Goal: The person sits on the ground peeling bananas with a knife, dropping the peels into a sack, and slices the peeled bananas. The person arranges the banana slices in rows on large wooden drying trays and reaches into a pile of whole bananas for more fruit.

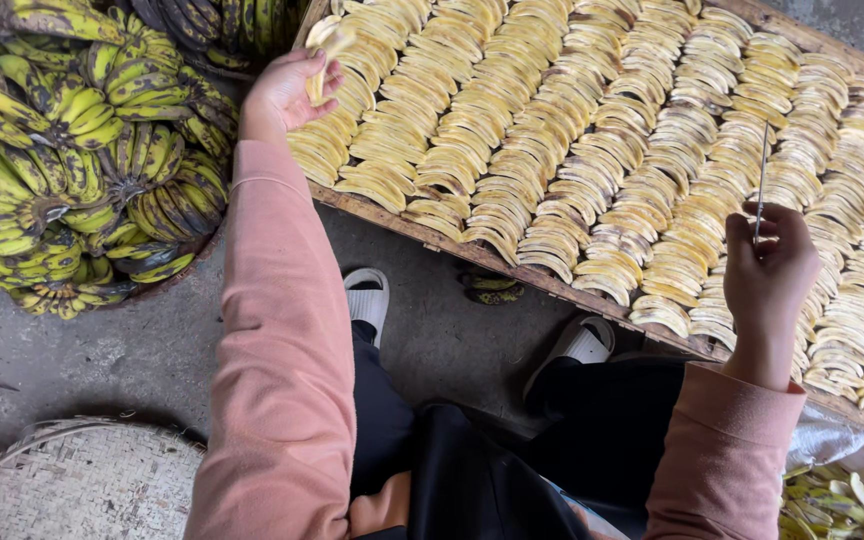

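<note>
Soft, even daylight w/ no glare; only faint shadows on the floor (152, 350). Sharp mid-frame, slight wide-angle bend & softness at edges, esp. bottom corners.

Bunches of green-yellow bananas (72, 170) lay heaped at left on a grey concrete floor (132, 350). A woven bamboo tray (72, 485) sat in the lower-left corner. A discarded peel (492, 288) rested on the floor between two white sandals (367, 298), and a pile of peels (837, 495) filled a white sack (832, 440) at lower right.
</note>
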